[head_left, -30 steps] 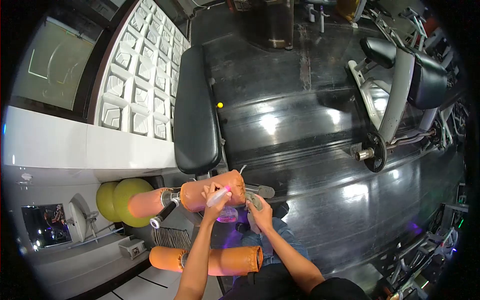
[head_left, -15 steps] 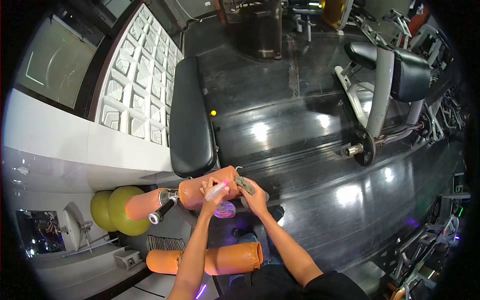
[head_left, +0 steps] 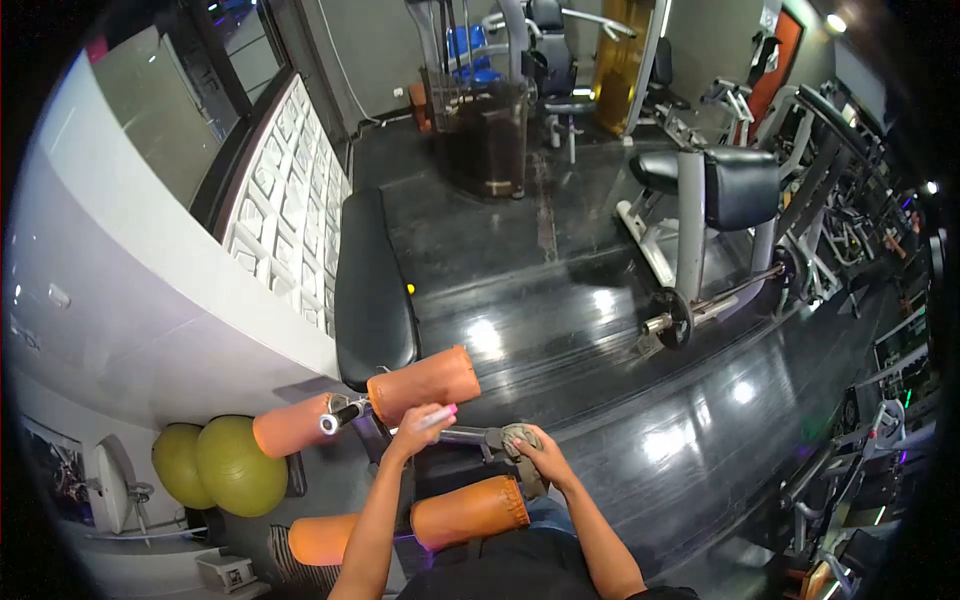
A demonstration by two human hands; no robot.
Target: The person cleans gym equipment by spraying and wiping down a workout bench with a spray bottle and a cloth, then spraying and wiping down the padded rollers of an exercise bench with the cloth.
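Two grips closed | left hand (head_left: 415, 438) clamped on pale pink-tipped item (head_left: 437, 418), near upper orange pad (head_left: 425, 382) | right hand (head_left: 545, 459) clamped on grey cloth (head_left: 520, 437), at end of metal bar (head_left: 464, 435) | lower orange pad (head_left: 468, 513) nearest torso (head_left: 500, 568)

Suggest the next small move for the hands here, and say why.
Probably wipe the metal bar with the cloth: the right hand holds it bunched at the bar's end, while the left hand grips the pink-tipped bottle near the upper orange pad.
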